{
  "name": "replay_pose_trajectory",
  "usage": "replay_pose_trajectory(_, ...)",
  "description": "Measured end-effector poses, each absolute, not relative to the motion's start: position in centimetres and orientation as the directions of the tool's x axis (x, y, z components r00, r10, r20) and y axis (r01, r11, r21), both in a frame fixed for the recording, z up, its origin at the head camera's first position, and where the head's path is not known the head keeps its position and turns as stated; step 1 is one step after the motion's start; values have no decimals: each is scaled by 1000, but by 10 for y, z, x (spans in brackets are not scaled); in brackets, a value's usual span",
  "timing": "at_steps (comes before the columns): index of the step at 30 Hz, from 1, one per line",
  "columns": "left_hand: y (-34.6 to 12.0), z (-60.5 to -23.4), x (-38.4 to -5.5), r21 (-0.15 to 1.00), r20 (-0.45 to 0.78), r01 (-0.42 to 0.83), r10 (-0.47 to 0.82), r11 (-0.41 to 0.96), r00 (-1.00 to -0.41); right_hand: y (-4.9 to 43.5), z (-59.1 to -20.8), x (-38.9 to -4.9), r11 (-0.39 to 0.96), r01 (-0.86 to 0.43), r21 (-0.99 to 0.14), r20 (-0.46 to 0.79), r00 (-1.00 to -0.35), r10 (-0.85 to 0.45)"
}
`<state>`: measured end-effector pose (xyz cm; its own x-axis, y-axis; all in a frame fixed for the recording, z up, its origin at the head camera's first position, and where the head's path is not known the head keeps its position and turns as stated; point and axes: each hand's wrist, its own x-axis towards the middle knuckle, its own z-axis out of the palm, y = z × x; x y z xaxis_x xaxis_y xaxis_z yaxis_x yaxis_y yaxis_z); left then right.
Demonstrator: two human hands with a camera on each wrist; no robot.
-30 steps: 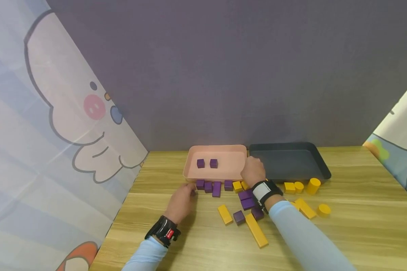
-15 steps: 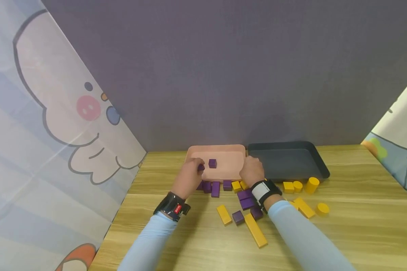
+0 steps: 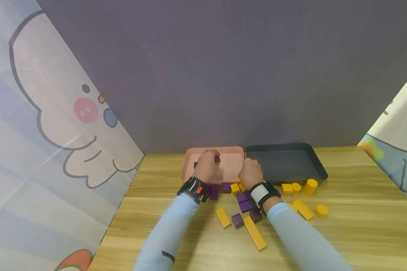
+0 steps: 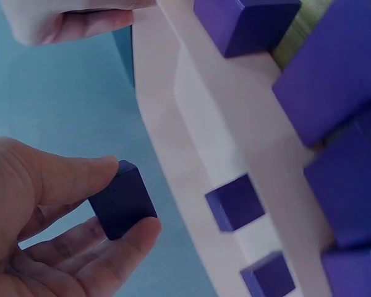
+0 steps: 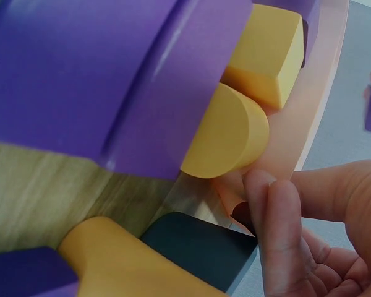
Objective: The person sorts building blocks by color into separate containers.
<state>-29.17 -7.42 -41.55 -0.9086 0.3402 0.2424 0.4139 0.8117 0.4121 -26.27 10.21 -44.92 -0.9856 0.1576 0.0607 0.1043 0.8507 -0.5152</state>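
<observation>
My left hand point(image 3: 207, 165) is over the pink tray point(image 3: 231, 164), pinching a small purple block point(image 4: 124, 200) between thumb and fingers. Below it, inside the tray, the left wrist view shows two purple cubes, one cube point(image 4: 235, 202) higher in that view than the other cube point(image 4: 268, 274). At the tray's right end, beside the dark tray point(image 3: 281, 162), my right hand point(image 3: 250, 172) has its fingers curled and pinches the pink tray's rim near a corner. A yellow half-round block point(image 5: 227, 133) stands close to those fingertips.
Several purple blocks point(image 3: 226, 188) and a yellow cube point(image 3: 235, 188) line the pink tray's front. A long yellow block point(image 3: 255, 233) and a shorter yellow block point(image 3: 223, 218) lie nearer me. A yellow cylinder point(image 3: 311, 186) stands before the dark tray. A grey panel point(image 3: 203, 75) rises behind.
My left hand has moved from the table left of the block row, up and rightward over the pink tray, carrying a purple block. The right hand has stayed at the tray's end.
</observation>
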Motion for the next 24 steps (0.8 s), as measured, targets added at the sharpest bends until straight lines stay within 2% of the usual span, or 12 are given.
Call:
replay_pose_trajectory(14,-50,-453,-314,403,128,339,315,850,-940,99,-449,-259,860,89,-503,94,-983,157)
replay_pose_trajectory(24,-53,-456,-316,396,114,297,275,869,-955,97,-449,-259,858,98,-504,86,-983,163)
